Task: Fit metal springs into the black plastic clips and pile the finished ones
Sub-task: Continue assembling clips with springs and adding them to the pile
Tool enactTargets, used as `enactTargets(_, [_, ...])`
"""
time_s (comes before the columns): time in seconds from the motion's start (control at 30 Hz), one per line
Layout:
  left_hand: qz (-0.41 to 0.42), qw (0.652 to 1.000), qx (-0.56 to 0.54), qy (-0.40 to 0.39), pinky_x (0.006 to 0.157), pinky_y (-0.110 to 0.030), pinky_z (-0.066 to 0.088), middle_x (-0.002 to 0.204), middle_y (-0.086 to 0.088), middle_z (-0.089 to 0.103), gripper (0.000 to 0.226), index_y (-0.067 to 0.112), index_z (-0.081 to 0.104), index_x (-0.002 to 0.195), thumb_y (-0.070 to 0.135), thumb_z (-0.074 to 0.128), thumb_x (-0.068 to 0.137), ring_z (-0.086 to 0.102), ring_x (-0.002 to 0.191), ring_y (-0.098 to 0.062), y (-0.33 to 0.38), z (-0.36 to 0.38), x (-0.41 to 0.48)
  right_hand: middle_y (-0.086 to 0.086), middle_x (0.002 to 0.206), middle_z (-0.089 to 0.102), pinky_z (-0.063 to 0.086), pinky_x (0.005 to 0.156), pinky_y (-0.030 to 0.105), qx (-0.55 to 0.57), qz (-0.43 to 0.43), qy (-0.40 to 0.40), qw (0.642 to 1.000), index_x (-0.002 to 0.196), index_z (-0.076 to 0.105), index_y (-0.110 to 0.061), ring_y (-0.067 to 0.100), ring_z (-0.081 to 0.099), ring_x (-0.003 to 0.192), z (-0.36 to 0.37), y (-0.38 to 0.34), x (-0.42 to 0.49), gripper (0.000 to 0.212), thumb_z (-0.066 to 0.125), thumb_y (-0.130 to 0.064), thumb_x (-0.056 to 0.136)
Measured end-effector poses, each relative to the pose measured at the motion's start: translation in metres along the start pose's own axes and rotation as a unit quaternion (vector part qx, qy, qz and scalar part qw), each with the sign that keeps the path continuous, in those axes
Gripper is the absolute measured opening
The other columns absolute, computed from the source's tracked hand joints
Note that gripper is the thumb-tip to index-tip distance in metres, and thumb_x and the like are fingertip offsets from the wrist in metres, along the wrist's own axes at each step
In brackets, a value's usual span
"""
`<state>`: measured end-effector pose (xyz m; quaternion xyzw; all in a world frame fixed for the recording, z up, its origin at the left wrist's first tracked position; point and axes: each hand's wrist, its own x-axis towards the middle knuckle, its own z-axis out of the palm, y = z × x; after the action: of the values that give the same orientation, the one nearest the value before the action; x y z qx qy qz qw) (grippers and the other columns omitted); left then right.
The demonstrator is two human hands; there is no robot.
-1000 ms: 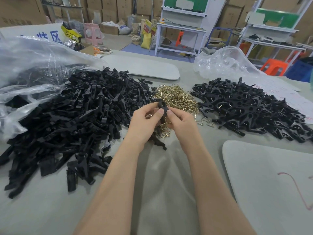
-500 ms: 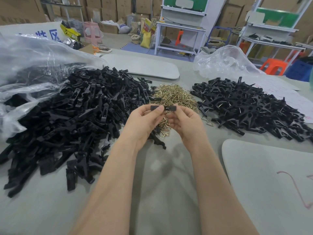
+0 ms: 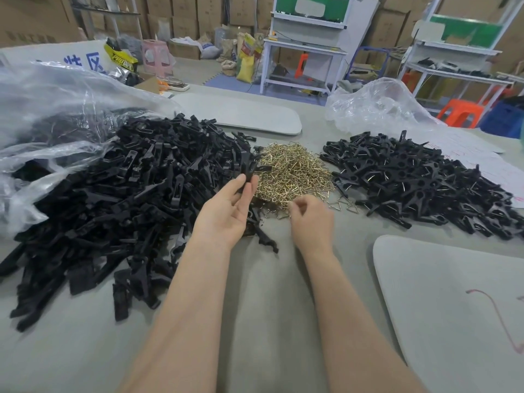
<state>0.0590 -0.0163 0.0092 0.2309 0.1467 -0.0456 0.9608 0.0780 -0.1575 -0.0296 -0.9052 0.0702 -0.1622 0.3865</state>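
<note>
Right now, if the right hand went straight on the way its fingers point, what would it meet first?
Likely the near edge of the spring heap: the right hand aims its curled fingers at it. Depth is unclear; they may already touch. The left hand holds a black clip off that line.

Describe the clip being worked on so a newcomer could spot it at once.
On the grey table, find the brass spring heap in the middle. At its left edge the left hand pinches one black clip between thumb and fingers. It alone is held above the table; all the others lie on it.
</note>
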Motion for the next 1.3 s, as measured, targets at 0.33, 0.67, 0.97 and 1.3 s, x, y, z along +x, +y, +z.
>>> enactTargets(0.33, [0.037, 0.988, 0.149, -0.013, 0.07, -0.014, 0.053, 0.098, -0.008, 0.069, 0.012, 0.004, 0.065, 0.101, 0.007, 0.059, 0.091, 0.064, 0.084, -0.006, -0.01, -0.001, 0.008, -0.002, 0.082, 0.065, 0.053, 0.067, 0.018, 0.27, 0.083, -0.024, 0.959, 0.111, 0.06, -0.005, 0.008, 0.063, 0.069, -0.019, -0.004, 0.008, 0.023, 0.063, -0.005, 0.088])
enactTargets(0.67, [0.288, 0.726, 0.624, -0.006, 0.065, -0.001, 0.041, 0.082, 0.015, 0.061, 0.024, 0.035, 0.053, 0.083, 0.02, 0.072, 0.082, 0.056, 0.073, 0.007, -0.025, -0.004, 0.005, 0.0, 0.073, 0.054, 0.051, 0.054, 0.017, 0.368, 0.049, -0.05, 0.927, 0.1, 0.061, -0.022, 0.002, 0.058, 0.048, -0.037, -0.016, 0.006, 0.028, 0.045, 0.0, 0.097])
enactTargets(0.97, [0.334, 0.634, 0.696, -0.038, 0.083, -0.039, 0.052, 0.09, 0.005, 0.064, 0.015, 0.022, 0.059, 0.09, 0.015, 0.07, 0.083, 0.061, 0.085, -0.016, -0.027, -0.007, 0.007, -0.001, 0.069, 0.069, 0.05, 0.063, 0.017, 0.333, 0.004, -0.004, 0.943, 0.078, 0.067, -0.02, 0.005, 0.06, 0.06, -0.047, -0.015, 0.005, 0.015, 0.066, -0.008, 0.087])
enactTargets(1.3, [0.347, 0.631, 0.689, -0.083, 0.083, -0.042, 0.053, 0.088, 0.007, 0.066, 0.017, 0.026, 0.061, 0.091, 0.012, 0.067, 0.083, 0.063, 0.087, -0.015, -0.029, -0.009, 0.009, -0.019, 0.049, 0.057, 0.034, 0.049, 0.004, 0.258, 0.015, 0.008, 0.966, 0.065, 0.065, -0.029, -0.009, 0.049, 0.048, -0.039, -0.017, 0.004, 0.022, 0.071, -0.017, 0.083])
